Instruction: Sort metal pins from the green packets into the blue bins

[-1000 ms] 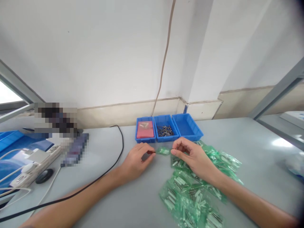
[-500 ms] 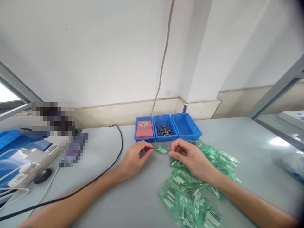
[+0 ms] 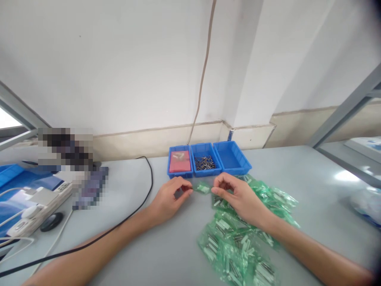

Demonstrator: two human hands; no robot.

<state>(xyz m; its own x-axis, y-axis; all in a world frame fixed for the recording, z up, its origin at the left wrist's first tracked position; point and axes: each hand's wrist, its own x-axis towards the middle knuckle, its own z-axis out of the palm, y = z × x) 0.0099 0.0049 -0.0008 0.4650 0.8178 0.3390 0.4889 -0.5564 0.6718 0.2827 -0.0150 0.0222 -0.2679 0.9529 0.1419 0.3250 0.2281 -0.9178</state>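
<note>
Between my two hands a small green plastic bag [image 3: 203, 188] is stretched out, with pale pieces inside it. My left hand [image 3: 174, 196] pinches its left end between thumb and fingertips. At the other end my right hand [image 3: 233, 194] is closed in a pinch on the bag too. Beneath and around the right hand lies a heap of green bags [image 3: 235, 246] holding white pieces and metal pins or screws. Just behind the hands stand three blue bins: the left bin [image 3: 180, 174] with a red block or stack, the middle bin [image 3: 207, 172] with many metal screws, and the bare right bin [image 3: 232, 155].
A black cable [image 3: 125, 218] runs across the left of the table, over my left forearm. Farther left are a power strip [image 3: 38, 212] with plugs, a round black object [image 3: 51, 221] and a pixelated patch. A whitish bundle [image 3: 367, 204] lies at the right edge.
Both hands keep their pinch on the small bag and have barely moved. The whole view has shifted slightly.
</note>
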